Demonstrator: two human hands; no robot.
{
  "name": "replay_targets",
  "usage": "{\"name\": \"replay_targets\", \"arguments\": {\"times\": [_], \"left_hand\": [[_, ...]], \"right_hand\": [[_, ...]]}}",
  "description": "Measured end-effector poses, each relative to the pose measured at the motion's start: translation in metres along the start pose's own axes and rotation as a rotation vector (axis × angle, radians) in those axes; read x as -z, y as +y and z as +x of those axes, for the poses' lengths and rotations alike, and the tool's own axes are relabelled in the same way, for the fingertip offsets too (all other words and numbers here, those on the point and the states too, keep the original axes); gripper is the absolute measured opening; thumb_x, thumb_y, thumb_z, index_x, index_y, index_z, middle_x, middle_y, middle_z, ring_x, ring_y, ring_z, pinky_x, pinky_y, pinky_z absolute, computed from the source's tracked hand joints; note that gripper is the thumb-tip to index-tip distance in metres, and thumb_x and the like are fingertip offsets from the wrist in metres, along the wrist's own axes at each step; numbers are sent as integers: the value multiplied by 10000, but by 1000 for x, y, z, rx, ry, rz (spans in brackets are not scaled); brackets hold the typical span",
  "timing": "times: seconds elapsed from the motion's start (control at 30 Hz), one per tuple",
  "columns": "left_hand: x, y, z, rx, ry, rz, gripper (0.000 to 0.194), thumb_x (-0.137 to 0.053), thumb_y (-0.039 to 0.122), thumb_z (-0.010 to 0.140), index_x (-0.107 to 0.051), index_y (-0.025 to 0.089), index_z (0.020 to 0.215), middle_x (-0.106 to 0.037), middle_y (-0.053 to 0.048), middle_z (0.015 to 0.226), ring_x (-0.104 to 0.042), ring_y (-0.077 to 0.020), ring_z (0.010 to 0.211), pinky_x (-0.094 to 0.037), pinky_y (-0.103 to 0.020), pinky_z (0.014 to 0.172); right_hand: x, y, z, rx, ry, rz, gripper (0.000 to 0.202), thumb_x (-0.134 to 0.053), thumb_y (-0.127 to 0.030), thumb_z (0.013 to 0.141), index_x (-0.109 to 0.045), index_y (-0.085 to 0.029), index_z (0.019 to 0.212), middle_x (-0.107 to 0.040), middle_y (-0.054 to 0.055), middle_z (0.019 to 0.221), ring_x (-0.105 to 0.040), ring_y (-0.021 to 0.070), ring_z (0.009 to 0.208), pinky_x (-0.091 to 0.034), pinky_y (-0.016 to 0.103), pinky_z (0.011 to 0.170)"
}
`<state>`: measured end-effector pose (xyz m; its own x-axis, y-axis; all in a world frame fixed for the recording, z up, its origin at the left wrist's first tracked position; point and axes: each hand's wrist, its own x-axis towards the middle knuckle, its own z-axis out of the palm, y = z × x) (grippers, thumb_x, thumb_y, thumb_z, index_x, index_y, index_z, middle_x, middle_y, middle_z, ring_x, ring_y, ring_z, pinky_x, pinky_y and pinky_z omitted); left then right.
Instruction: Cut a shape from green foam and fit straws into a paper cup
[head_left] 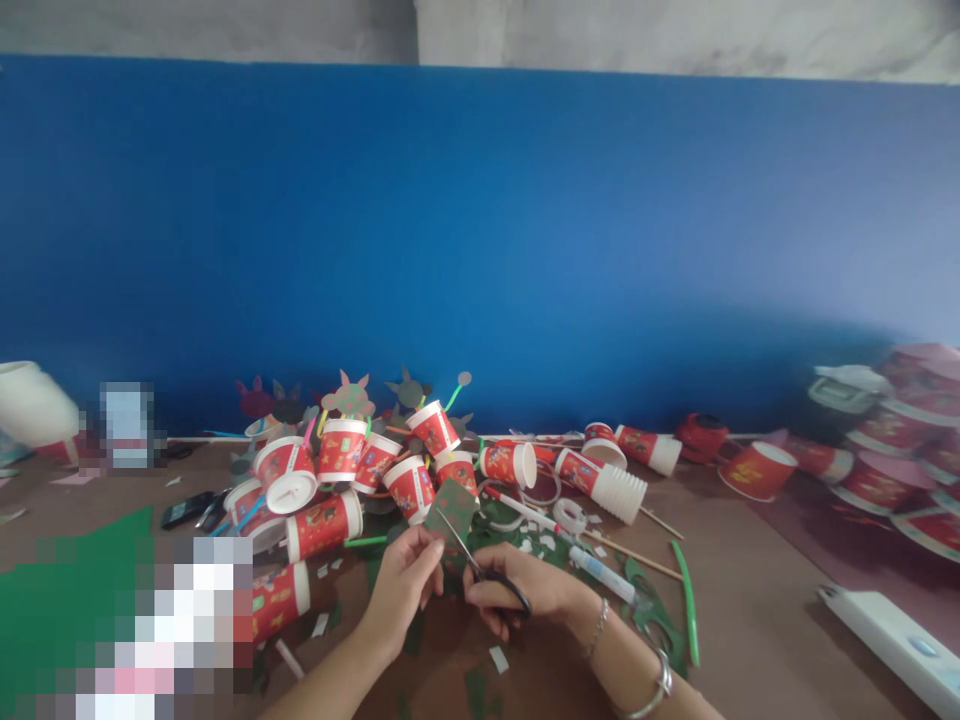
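Note:
Between thumb and fingers of my left hand is the lower part of a small dark green piece of paper. My right hand grips a pair of scissors by its black handles. The scissors' metal blades point up and left and lie across the paper; how far apart they are is hard to make out. Just beyond my hands, red printed paper cups lie in a heap. Some cups carry animal-shaped paper heads or coloured stems.
A stack of cups, a tape roll, a glue tube and a green stem lie to the right. Green paper scraps are strewn around. A green sheet is at left, a white box at right. A blue wall stands behind.

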<state>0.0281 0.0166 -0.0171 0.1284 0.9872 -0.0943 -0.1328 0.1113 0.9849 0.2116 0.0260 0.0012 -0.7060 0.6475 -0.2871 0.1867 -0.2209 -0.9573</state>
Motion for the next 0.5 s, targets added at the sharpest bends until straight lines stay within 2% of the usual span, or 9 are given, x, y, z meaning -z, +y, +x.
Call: {"name": "replay_targets", "arguments": {"times": [0.5], "left_hand": [[1,-2,1,-1,15,-1,319,-605,462,739,-482,176,665,-486,63,407,-300,-49,333,-186,-167,358]], "right_hand": [[-2,4,3,-7,-3,49,360,-661,-466,731,-524,-139,799,-595,-40,513,-512,58,395,-326,139,369]]}}
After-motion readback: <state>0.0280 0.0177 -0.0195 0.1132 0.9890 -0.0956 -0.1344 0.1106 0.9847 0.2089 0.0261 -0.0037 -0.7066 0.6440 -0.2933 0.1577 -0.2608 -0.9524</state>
